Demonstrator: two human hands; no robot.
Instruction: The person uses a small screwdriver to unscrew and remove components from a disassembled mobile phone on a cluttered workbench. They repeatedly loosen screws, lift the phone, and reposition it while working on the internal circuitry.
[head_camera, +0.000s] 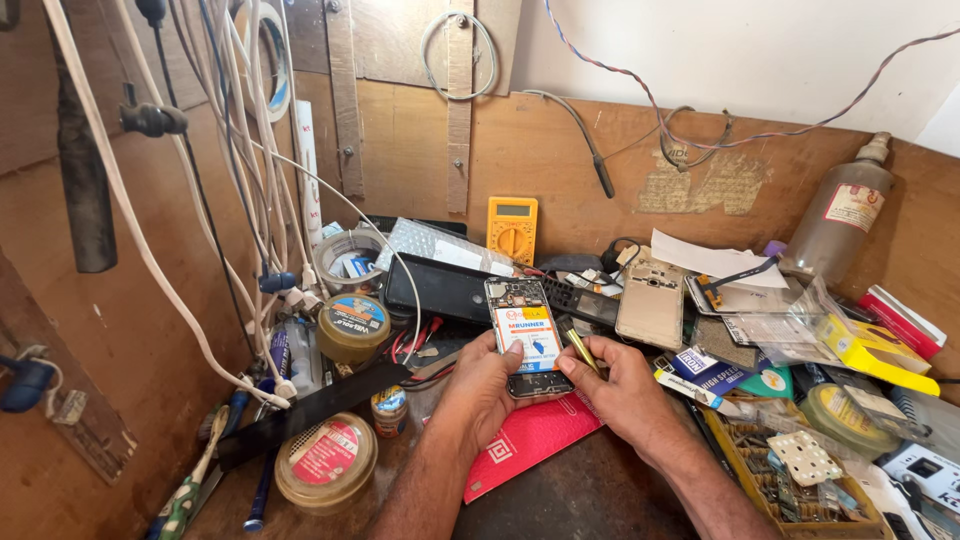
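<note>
Item, step in hand: I work on the opened smartphone with exposed white-and-orange battery (527, 335), lying back-up at the bench's centre, its lower end over the red card sleeve (530, 437).

Left hand (482, 385): fingers curled against the phone's left edge, thumb on the battery, steadying it.

Right hand (618, 385): fingers pinched on the slim yellow-green pry tool (581, 347), tip at the phone's right edge.

Handling note, my judgement: I keep the tip shallow and off the battery, and press the phone flat.

Nearby: yellow multimeter (512, 228), gold phone back shell (651, 300).
</note>
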